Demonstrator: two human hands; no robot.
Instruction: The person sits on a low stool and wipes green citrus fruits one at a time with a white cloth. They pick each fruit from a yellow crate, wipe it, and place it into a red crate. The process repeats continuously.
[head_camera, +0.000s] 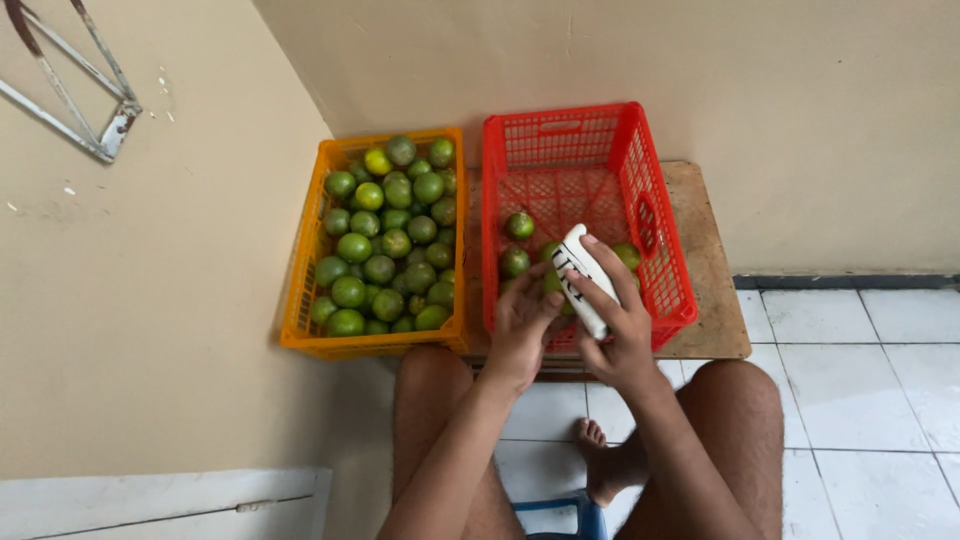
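1. Your right hand (620, 335) is closed around a white sleeve (583, 275), a soft white piece with dark markings. The fingers wrap over its near end and the thumb sits beneath it.
2. The long axis of the white sleeve runs diagonally. It rises from your right palm up and away to the left, and its free end points toward the far wall of the red crate (560, 140).
3. Your left hand (522, 325) lies just beside the right one, on its left. Its fingers are curled, with the tips at the lower edge of the sleeve. A green lime (551, 282) appears to sit pressed between those fingertips and the sleeve, though the view there is crowded and you cannot be certain of the grip.
4. Both hands hover over the near half of the red crate. A few loose limes (518, 226) lie on its floor beyond your left hand, and one more shows past the right hand's knuckles.
5. The orange crate (303, 270) stands well to the left of your left hand, touching or nearly touching the red crate. It is heaped with green limes.
6. Both crates rest on a low wooden desk (715, 300) set against the wall, beyond your bare knees.
7. The left hand is the nearer to the orange crate. The right hand carries the sleeve.
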